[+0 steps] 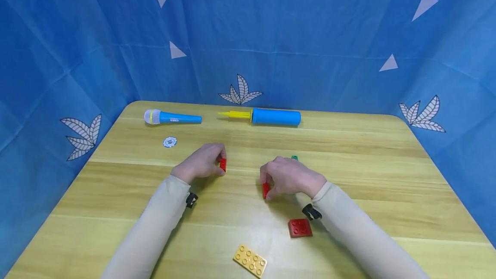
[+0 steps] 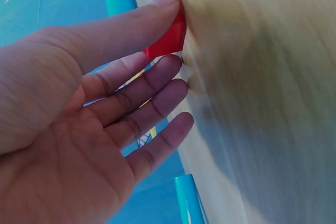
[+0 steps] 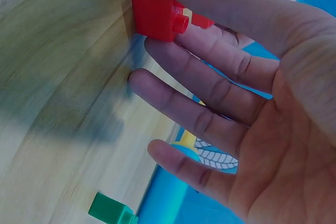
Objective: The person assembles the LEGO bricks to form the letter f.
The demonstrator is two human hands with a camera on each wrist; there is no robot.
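Observation:
My left hand point(image 1: 202, 161) pinches a small red toy brick point(image 1: 222, 164) between thumb and fingers, close over the table. In the left wrist view the thumb covers part of that brick point(image 2: 169, 39), while the other fingers are spread loosely. To the right, my right hand point(image 1: 288, 176) grips another red brick point(image 1: 265, 190) by its ends, low at the tabletop. The right wrist view shows this brick point(image 3: 153, 9) with its studs facing the palm. A gap of bare wood separates the two held bricks. Just behind the right hand, a green brick point(image 1: 295, 157) is mostly hidden.
Nearer the front lie a red brick point(image 1: 300, 228) and a yellow eight-stud brick point(image 1: 250, 260). Along the back are a blue toy microphone point(image 1: 180, 118) and a blue hand pump point(image 1: 276, 116) with a yellow nozzle. A round white-and-blue chip point(image 1: 169, 142) lies left. Blue cloth point(image 1: 248, 25) surrounds the table.

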